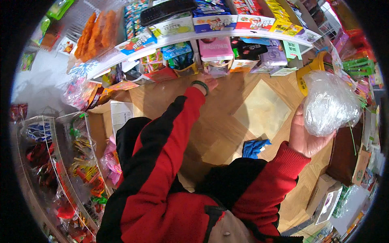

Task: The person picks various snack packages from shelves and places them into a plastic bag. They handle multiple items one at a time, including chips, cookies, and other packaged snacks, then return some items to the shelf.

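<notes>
My right hand (pixel 306 135) is closed around a bundle of crumpled clear plastic (pixel 330 103), raised on the right. My left hand (pixel 208 82), with a dark bracelet at the wrist, reaches forward to the lower shelf. Its fingers are stretched out at the front of an open box under a pink box (pixel 215 49); the fingertips are partly hidden there. Nothing shows in that hand. Beside it on the lower shelf are a box with blue packets (pixel 178 53) and a purple box (pixel 274 54).
The upper shelf (pixel 194 34) carries open boxes of packets and a black pouch (pixel 168 11). Wire racks (pixel 52 162) of small packets stand on the left. A blue cloth (pixel 255 148) lies on the wood-patterned floor (pixel 219 121). A yellow container (pixel 310 73) and a white box (pixel 327 202) are on the right.
</notes>
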Action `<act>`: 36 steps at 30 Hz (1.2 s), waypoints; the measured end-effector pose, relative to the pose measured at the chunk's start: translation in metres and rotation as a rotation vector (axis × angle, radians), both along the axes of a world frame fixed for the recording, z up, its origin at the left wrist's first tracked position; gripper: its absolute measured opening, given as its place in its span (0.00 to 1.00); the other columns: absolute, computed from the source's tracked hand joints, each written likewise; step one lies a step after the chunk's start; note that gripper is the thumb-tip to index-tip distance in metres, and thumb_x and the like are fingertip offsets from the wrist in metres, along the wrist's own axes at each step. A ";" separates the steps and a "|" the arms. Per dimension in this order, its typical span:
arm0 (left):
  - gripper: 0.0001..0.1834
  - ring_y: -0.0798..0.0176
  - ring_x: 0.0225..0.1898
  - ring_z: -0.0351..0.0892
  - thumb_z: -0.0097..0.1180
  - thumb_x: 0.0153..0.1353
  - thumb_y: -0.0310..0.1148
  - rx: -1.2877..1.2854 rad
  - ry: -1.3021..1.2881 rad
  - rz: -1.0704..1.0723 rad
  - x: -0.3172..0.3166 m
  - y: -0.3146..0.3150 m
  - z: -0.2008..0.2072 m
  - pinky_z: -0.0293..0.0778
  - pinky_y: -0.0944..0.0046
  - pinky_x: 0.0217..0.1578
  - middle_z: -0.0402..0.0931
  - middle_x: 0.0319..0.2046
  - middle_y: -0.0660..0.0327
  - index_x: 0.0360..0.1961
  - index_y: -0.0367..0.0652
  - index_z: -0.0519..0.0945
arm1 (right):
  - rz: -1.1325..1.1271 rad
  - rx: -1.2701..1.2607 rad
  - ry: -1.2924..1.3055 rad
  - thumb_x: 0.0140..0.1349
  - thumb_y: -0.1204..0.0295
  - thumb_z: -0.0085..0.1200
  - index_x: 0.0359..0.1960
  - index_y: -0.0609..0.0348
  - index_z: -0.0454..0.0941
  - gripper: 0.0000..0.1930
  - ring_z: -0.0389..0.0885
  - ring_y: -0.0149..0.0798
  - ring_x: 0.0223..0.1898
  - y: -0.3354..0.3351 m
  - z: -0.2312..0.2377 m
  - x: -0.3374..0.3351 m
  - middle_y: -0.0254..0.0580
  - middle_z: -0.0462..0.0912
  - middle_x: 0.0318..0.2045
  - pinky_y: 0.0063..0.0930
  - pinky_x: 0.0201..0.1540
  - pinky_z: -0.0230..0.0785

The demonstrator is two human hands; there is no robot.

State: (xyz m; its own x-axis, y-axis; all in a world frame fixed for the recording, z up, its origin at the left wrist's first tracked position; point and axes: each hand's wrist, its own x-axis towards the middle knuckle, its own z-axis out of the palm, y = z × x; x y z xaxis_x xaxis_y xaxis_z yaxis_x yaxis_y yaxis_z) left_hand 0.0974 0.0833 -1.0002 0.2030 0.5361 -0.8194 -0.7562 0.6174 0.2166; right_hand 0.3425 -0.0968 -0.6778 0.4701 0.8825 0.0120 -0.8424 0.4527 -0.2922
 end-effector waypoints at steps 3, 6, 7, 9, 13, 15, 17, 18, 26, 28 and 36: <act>0.28 0.45 0.48 0.73 0.40 0.63 0.51 -0.049 0.350 -0.190 -0.014 -0.021 -0.007 0.70 0.44 0.48 0.71 0.51 0.48 0.52 0.38 0.71 | -0.020 -0.083 -0.032 0.48 0.61 0.62 0.56 0.52 0.68 0.31 0.66 0.47 0.58 0.011 -0.007 -0.013 0.40 0.70 0.57 0.48 0.59 0.58; 0.21 0.47 0.42 0.76 0.45 0.59 0.46 0.300 0.873 -0.740 -0.047 -0.034 0.013 0.73 0.48 0.42 0.75 0.44 0.50 0.45 0.41 0.75 | 0.029 -0.166 -0.098 0.56 0.57 0.55 0.56 0.52 0.68 0.27 0.68 0.44 0.56 0.021 -0.011 -0.031 0.39 0.71 0.56 0.46 0.59 0.59; 0.19 0.48 0.41 0.77 0.45 0.57 0.43 0.485 1.075 -0.982 -0.061 -0.035 0.026 0.73 0.49 0.41 0.76 0.41 0.50 0.42 0.42 0.77 | 0.108 -0.197 -0.108 0.58 0.57 0.53 0.56 0.53 0.67 0.26 0.68 0.44 0.56 0.023 -0.011 -0.038 0.39 0.71 0.56 0.45 0.58 0.59; 0.15 0.48 0.37 0.78 0.46 0.55 0.39 0.865 1.457 -1.474 -0.090 -0.038 0.057 0.74 0.51 0.37 0.78 0.36 0.50 0.36 0.43 0.80 | 0.228 -0.270 -0.187 0.60 0.57 0.51 0.57 0.55 0.66 0.26 0.68 0.43 0.56 0.025 -0.015 -0.055 0.40 0.71 0.55 0.43 0.58 0.59; 0.11 0.47 0.38 0.78 0.51 0.49 0.35 1.038 1.664 -1.825 -0.150 -0.051 0.115 0.74 0.50 0.36 0.79 0.34 0.50 0.29 0.41 0.80 | 0.552 -0.357 -0.545 0.62 0.59 0.50 0.57 0.60 0.65 0.25 0.70 0.41 0.54 0.004 -0.028 -0.097 0.43 0.73 0.52 0.37 0.56 0.62; 0.09 0.45 0.34 0.77 0.51 0.46 0.32 1.222 1.871 -1.423 -0.195 -0.063 0.130 0.73 0.48 0.32 0.77 0.31 0.50 0.28 0.41 0.77 | 0.669 -0.492 -0.765 0.61 0.61 0.51 0.57 0.62 0.64 0.26 0.71 0.38 0.52 0.000 -0.040 -0.120 0.42 0.73 0.50 0.34 0.55 0.63; 0.05 0.45 0.32 0.75 0.50 0.45 0.28 1.228 2.093 -0.757 -0.235 -0.066 0.134 0.71 0.48 0.31 0.74 0.28 0.50 0.26 0.41 0.74 | 0.873 -0.556 -0.577 0.56 0.68 0.57 0.54 0.60 0.68 0.23 0.72 0.35 0.50 -0.006 -0.048 -0.141 0.37 0.75 0.48 0.30 0.55 0.61; 0.05 0.45 0.33 0.74 0.48 0.46 0.26 1.281 2.119 -0.620 -0.256 -0.062 0.134 0.71 0.49 0.34 0.73 0.28 0.49 0.26 0.40 0.73 | 0.954 -0.499 -0.635 0.56 0.67 0.58 0.54 0.60 0.68 0.24 0.72 0.35 0.50 -0.011 -0.049 -0.149 0.37 0.75 0.49 0.30 0.55 0.61; 0.26 0.45 0.53 0.69 0.42 0.47 0.22 0.727 2.051 -1.069 -0.302 -0.021 0.119 0.66 0.54 0.54 0.70 0.50 0.43 0.51 0.40 0.72 | 0.869 -0.426 -0.780 0.55 0.64 0.60 0.55 0.61 0.67 0.28 0.72 0.35 0.50 -0.016 -0.019 -0.162 0.39 0.74 0.49 0.31 0.55 0.61; 0.28 0.42 0.50 0.70 0.45 0.47 0.23 0.849 2.059 -0.955 -0.300 -0.017 0.123 0.67 0.52 0.52 0.70 0.50 0.43 0.54 0.42 0.70 | 0.824 -0.445 -0.782 0.55 0.63 0.59 0.56 0.61 0.66 0.28 0.72 0.36 0.50 -0.015 -0.016 -0.160 0.39 0.74 0.49 0.31 0.55 0.61; 0.26 0.46 0.57 0.66 0.44 0.55 0.23 1.171 2.059 -0.721 -0.364 -0.016 0.160 0.62 0.58 0.56 0.67 0.56 0.45 0.58 0.48 0.69 | 0.825 -0.402 -0.812 0.55 0.61 0.58 0.58 0.62 0.63 0.31 0.71 0.38 0.52 -0.021 -0.011 -0.157 0.42 0.73 0.51 0.32 0.56 0.62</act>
State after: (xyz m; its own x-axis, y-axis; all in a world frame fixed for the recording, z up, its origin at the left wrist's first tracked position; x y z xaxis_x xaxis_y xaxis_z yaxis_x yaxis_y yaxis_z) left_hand -0.2670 0.0675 -0.8405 0.1755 0.9406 0.2908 0.8955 -0.2752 0.3498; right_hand 0.1853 -0.1182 -0.6891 -0.2485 0.9209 -0.3003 -0.3422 -0.3735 -0.8622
